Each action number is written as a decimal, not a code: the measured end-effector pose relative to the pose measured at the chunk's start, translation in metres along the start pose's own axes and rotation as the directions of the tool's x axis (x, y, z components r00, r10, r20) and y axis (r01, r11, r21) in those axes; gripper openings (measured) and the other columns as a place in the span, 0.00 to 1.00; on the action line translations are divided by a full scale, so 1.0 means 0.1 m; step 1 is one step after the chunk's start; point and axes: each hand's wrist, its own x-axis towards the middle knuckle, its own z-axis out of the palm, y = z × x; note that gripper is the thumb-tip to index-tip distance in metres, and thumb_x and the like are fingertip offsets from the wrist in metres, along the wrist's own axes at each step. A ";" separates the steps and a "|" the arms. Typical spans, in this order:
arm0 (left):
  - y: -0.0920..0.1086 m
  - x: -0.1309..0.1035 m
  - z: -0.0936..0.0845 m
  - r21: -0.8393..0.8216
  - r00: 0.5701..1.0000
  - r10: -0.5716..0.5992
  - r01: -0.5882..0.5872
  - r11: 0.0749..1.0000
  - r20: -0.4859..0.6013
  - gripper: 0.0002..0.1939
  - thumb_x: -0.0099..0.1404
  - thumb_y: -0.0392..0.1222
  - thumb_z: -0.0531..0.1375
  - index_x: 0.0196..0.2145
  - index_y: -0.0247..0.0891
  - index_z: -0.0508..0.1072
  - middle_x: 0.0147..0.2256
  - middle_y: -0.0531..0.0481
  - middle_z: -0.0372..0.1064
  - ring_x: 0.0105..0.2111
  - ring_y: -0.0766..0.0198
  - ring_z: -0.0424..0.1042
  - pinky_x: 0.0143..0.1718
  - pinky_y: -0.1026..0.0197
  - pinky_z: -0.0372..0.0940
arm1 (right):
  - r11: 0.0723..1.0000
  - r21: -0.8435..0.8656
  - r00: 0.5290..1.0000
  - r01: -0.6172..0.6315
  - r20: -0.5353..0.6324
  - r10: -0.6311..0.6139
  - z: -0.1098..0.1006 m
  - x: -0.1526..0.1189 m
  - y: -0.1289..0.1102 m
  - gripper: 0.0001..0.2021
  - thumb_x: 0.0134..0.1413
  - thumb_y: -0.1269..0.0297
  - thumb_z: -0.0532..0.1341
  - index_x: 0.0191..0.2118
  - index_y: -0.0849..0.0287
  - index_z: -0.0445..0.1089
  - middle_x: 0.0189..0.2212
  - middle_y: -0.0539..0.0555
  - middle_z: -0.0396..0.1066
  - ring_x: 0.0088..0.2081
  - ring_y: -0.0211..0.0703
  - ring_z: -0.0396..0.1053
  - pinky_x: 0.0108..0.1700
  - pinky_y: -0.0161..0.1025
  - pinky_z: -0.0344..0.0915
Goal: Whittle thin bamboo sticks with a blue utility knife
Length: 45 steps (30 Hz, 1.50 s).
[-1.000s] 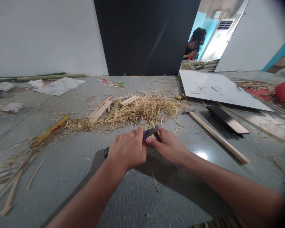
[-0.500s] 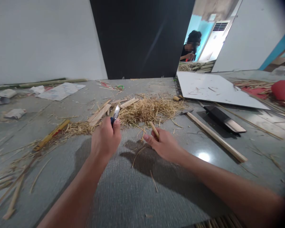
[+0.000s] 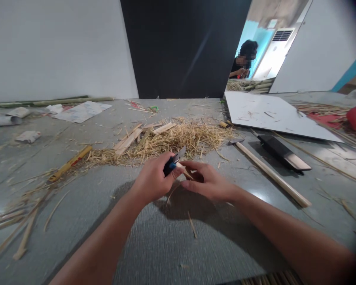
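My left hand [image 3: 153,180] grips a blue-handled utility knife [image 3: 172,161], its blade pointing up and to the right. Close beside it, my right hand [image 3: 209,183] holds a short thin bamboo stick [image 3: 186,172] between the fingers. The blade lies against the stick's near end. Both hands hover just above the grey floor [image 3: 172,237], in front of a heap of bamboo shavings [image 3: 178,138]. A loose sliver [image 3: 192,224] lies on the floor below the hands.
A hammer with a long wooden handle [image 3: 271,175] and a black cleaver [image 3: 281,152] lie to the right, near a white board [image 3: 273,114]. Bamboo strips [image 3: 71,161] and papers [image 3: 80,111] are scattered at the left. Another person [image 3: 243,59] sits far back.
My left hand swung out to the left with the knife, away from the stick, and has come back to meet my right hand, blade on the stick again.
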 end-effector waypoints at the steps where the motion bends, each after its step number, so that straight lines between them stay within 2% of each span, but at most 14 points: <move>1: -0.02 0.01 -0.02 -0.017 1.000 0.004 -0.004 1.000 -0.005 0.15 0.65 0.53 0.54 0.41 0.39 0.68 0.35 0.48 0.72 0.35 0.61 0.70 0.36 0.59 0.63 | 0.991 0.129 0.999 -0.026 0.033 0.022 -0.04 0.00 0.00 0.25 0.54 0.54 0.62 0.55 0.56 0.62 0.31 0.48 0.63 0.24 0.33 0.58 0.22 0.32 0.53; 3: -0.06 0.02 -0.06 -0.071 0.999 0.007 -0.010 0.997 -0.036 0.14 0.65 0.52 0.54 0.38 0.38 0.68 0.33 0.48 0.71 0.33 0.62 0.69 0.36 0.60 0.62 | 0.916 0.392 0.992 -0.089 0.113 0.048 -0.15 0.00 0.00 0.31 0.54 0.52 0.61 0.61 0.52 0.55 0.43 0.54 0.65 0.28 0.36 0.65 0.22 0.32 0.58; 6: -0.10 0.03 -0.09 -0.196 0.992 -0.062 0.039 0.980 -0.111 0.14 0.67 0.52 0.52 0.35 0.38 0.67 0.30 0.50 0.69 0.29 0.66 0.68 0.32 0.62 0.62 | 0.750 0.644 0.981 -0.152 0.189 0.036 -0.29 0.02 0.01 0.28 0.55 0.43 0.55 0.55 0.57 0.63 0.49 0.60 0.66 0.35 0.44 0.70 0.31 0.40 0.68; 9: -0.11 0.04 -0.07 -0.302 0.955 -0.192 0.119 0.946 -0.226 0.15 0.67 0.54 0.51 0.32 0.38 0.64 0.27 0.52 0.67 0.24 0.68 0.65 0.27 0.63 0.61 | 0.591 0.799 0.993 -0.108 0.113 0.029 -0.32 0.05 0.05 0.31 0.55 0.38 0.50 0.47 0.62 0.70 0.48 0.64 0.69 0.41 0.47 0.70 0.46 0.48 0.66; 12: -0.07 0.04 -0.04 -0.304 0.941 -0.226 0.144 0.942 -0.251 0.16 0.67 0.54 0.51 0.31 0.39 0.63 0.24 0.52 0.67 0.23 0.68 0.65 0.25 0.63 0.59 | 0.500 0.866 0.999 -0.011 -0.014 0.048 -0.21 0.10 0.10 0.19 0.52 0.49 0.62 0.41 0.61 0.72 0.39 0.58 0.72 0.41 0.44 0.70 0.50 0.44 0.64; 14: -0.02 0.02 -0.01 -0.252 0.964 -0.175 0.122 0.960 -0.201 0.16 0.67 0.54 0.51 0.31 0.38 0.65 0.25 0.52 0.68 0.24 0.67 0.65 0.27 0.63 0.59 | 0.492 0.870 0.992 0.041 -0.094 0.085 -0.10 0.13 0.15 0.10 0.48 0.60 0.68 0.35 0.60 0.73 0.33 0.53 0.72 0.37 0.40 0.69 0.46 0.40 0.65; 16: 0.05 0.00 0.01 -0.184 0.988 -0.110 0.088 0.979 -0.113 0.17 0.67 0.54 0.51 0.30 0.38 0.65 0.25 0.52 0.67 0.25 0.66 0.65 0.27 0.63 0.58 | 0.468 0.879 0.981 0.088 -0.158 0.113 -0.03 0.15 0.18 0.09 0.47 0.63 0.69 0.33 0.60 0.72 0.29 0.50 0.70 0.32 0.36 0.68 0.41 0.35 0.65; 20: 0.14 -0.01 0.10 -0.038 0.999 -0.029 0.030 0.999 0.032 0.19 0.66 0.57 0.51 0.30 0.38 0.66 0.23 0.53 0.65 0.24 0.66 0.61 0.26 0.63 0.53 | 0.448 0.885 0.967 0.124 -0.208 0.144 0.02 0.16 0.22 0.11 0.49 0.58 0.68 0.34 0.59 0.71 0.31 0.50 0.71 0.31 0.36 0.66 0.33 0.34 0.63; 25: 0.17 0.10 0.18 0.073 0.994 0.031 -0.039 0.997 0.108 0.21 0.66 0.59 0.49 0.36 0.38 0.67 0.28 0.51 0.69 0.27 0.63 0.64 0.29 0.61 0.54 | 0.427 0.898 0.940 0.104 -0.229 0.253 0.00 0.18 0.23 0.16 0.46 0.52 0.69 0.33 0.57 0.68 0.24 0.46 0.69 0.25 0.36 0.65 0.27 0.33 0.61; 30: 0.10 0.13 0.23 0.189 0.984 0.035 -0.068 0.980 0.174 0.22 0.68 0.58 0.45 0.41 0.39 0.66 0.33 0.47 0.72 0.32 0.58 0.70 0.31 0.58 0.59 | 0.424 0.905 0.898 0.017 -0.200 0.392 0.01 0.18 0.19 0.20 0.46 0.44 0.66 0.33 0.57 0.67 0.15 0.42 0.61 0.16 0.33 0.56 0.18 0.31 0.53; 33: 0.04 0.06 0.28 0.248 0.982 0.070 -0.112 0.962 0.173 0.21 0.69 0.56 0.44 0.48 0.39 0.64 0.41 0.44 0.73 0.38 0.53 0.73 0.37 0.53 0.64 | 0.446 0.895 0.913 -0.021 -0.165 0.374 0.01 0.17 0.18 0.23 0.49 0.42 0.63 0.41 0.57 0.69 0.14 0.41 0.57 0.13 0.30 0.50 0.15 0.30 0.47; 35: 0.01 0.00 0.31 0.269 0.977 0.112 -0.159 0.950 0.179 0.20 0.70 0.54 0.44 0.51 0.40 0.62 0.44 0.43 0.72 0.40 0.51 0.73 0.39 0.50 0.65 | 0.448 0.894 0.925 -0.015 -0.158 0.347 0.02 0.16 0.18 0.24 0.49 0.43 0.63 0.44 0.58 0.69 0.16 0.41 0.57 0.13 0.29 0.50 0.15 0.29 0.47; 40: 0.01 -0.07 0.32 0.292 0.967 0.167 -0.219 0.931 0.194 0.19 0.70 0.52 0.43 0.50 0.39 0.62 0.43 0.44 0.73 0.39 0.52 0.74 0.36 0.49 0.68 | 0.446 0.893 0.941 -0.063 -0.096 0.325 0.04 0.15 0.18 0.22 0.53 0.46 0.62 0.47 0.57 0.69 0.20 0.43 0.60 0.16 0.30 0.54 0.14 0.28 0.52; 45: 0.00 -0.04 0.28 0.351 0.966 0.125 -0.201 0.915 0.227 0.19 0.71 0.51 0.42 0.48 0.39 0.63 0.41 0.44 0.73 0.38 0.51 0.74 0.35 0.49 0.68 | 0.411 0.903 0.937 -0.124 -0.030 0.349 0.04 0.13 0.16 0.20 0.56 0.48 0.60 0.50 0.52 0.66 0.18 0.40 0.54 0.13 0.27 0.46 0.11 0.24 0.42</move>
